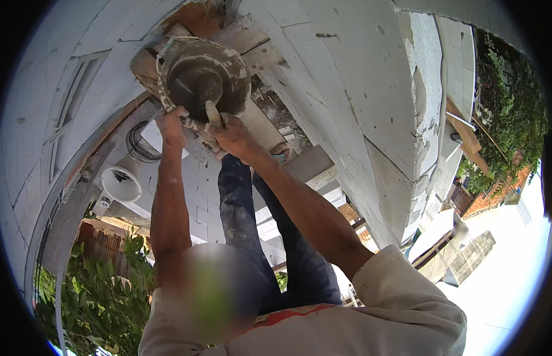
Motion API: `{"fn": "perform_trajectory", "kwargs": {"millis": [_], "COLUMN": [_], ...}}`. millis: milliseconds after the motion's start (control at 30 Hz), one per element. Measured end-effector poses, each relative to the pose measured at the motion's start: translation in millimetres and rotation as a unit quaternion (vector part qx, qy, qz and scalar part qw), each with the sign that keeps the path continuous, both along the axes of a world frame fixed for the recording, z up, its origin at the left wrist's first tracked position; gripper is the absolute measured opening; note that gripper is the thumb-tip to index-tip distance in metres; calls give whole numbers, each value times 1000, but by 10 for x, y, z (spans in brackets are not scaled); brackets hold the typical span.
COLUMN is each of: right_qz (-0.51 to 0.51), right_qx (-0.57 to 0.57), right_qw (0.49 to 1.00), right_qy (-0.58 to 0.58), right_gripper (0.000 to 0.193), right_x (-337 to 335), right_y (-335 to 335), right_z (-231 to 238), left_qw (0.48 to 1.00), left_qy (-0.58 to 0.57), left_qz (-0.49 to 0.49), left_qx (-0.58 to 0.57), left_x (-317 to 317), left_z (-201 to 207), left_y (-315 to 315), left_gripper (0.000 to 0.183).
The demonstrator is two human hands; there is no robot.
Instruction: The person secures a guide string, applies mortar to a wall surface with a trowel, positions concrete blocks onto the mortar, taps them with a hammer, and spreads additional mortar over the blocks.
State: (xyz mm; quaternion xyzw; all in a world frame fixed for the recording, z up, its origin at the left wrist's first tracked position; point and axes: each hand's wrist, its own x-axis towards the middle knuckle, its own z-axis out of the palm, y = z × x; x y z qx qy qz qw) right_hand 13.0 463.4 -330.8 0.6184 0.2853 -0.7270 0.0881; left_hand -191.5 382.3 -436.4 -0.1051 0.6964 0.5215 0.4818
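Observation:
A round bucket (243,76), its rim and inner wall caked with grey mortar, stands at the upper middle. Wet mortar (184,89) lies inside it. My left hand (172,126) is closed on the near left part of the bucket's rim. My right hand (235,137) is wrapped round the pale handle of a trowel (212,111), at the near right side of the rim. The trowel's head reaches into the bucket; mortar covers it, so its exact shape cannot be made out.
Boards (243,34) lie around the bucket. A white block wall (347,89) rises on the right, another on the left. A white bucket (121,183) and coiled dark wire (142,142) are at the left. My legs (237,202) are below the bucket. Rubble (282,121) lies to its right.

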Motion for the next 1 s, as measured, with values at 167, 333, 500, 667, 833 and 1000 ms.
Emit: {"fn": "perform_trajectory", "kwargs": {"millis": [167, 333, 500, 667, 833, 1000], "right_qz": [-55, -213, -152, -192, -161, -296], "right_qx": [81, -33, -122, -152, -86, -116], "right_qw": [987, 948, 932, 916, 875, 896], "right_qy": [129, -233, -306, -318, -448, -311], "right_gripper": [22, 31, 67, 117, 129, 144], "right_x": [1270, 3578, 4534, 4245, 3884, 3914], "right_y": [-609, -1513, -2331, -2722, -2875, -2969], "right_z": [-434, -381, -651, -1172, -1494, -1677], "left_qw": [996, 987, 976, 942, 936, 880], "left_qy": [-80, 13, -3, 93, 158, -2], "left_qz": [36, -102, -185, -307, -257, -426], "left_qx": [-22, -119, -114, -102, -182, -208], "left_x": [-778, -213, -367, -285, 706, 1736], "left_z": [-1008, -1115, -1157, -799, -220, 500], "left_y": [-839, -1191, -1740, -1860, -1914, -1680], "left_gripper": [17, 22, 39, 43, 50, 59]}}
